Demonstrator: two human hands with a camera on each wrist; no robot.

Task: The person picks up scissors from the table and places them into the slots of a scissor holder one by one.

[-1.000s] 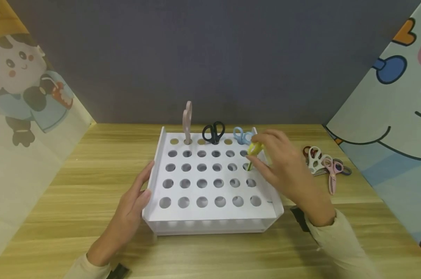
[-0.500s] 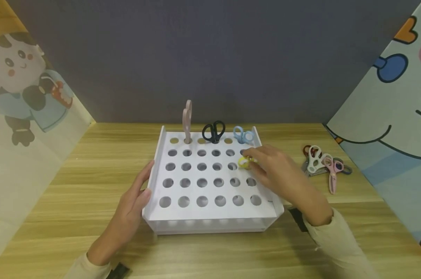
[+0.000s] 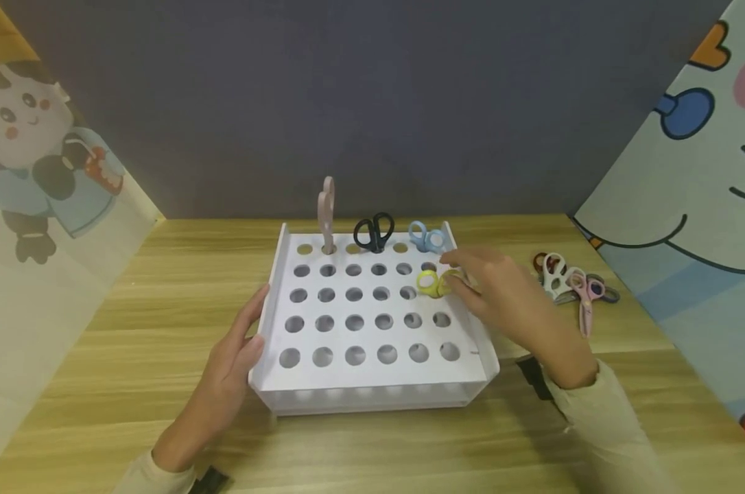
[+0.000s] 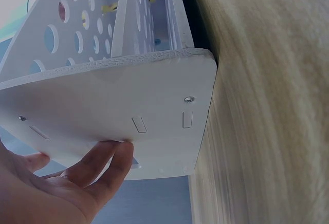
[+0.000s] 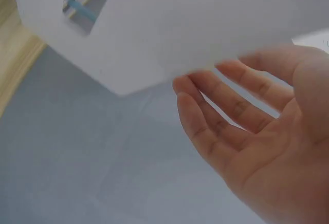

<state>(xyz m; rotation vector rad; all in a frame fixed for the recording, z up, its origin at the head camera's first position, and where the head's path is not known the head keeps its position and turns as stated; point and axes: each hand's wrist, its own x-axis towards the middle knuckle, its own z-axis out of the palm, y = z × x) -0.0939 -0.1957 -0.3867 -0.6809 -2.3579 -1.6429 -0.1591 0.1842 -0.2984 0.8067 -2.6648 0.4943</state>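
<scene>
Left hand flat against the left wall of the white perforated rack, fingers straight, gripping nothing. Right hand relaxed and loosely spread just beside the yellow scissors — standing in a hole at the rack's right edge, loops up, fingertips near or touching, hard to tell. Behind, beige scissors, black scissors, blue scissors in the back row. More scissors loose on the tabletop.

The yellow scissors sank into a right-column hole of the white rack until only the handles showed; the right hand let go and opened.
</scene>
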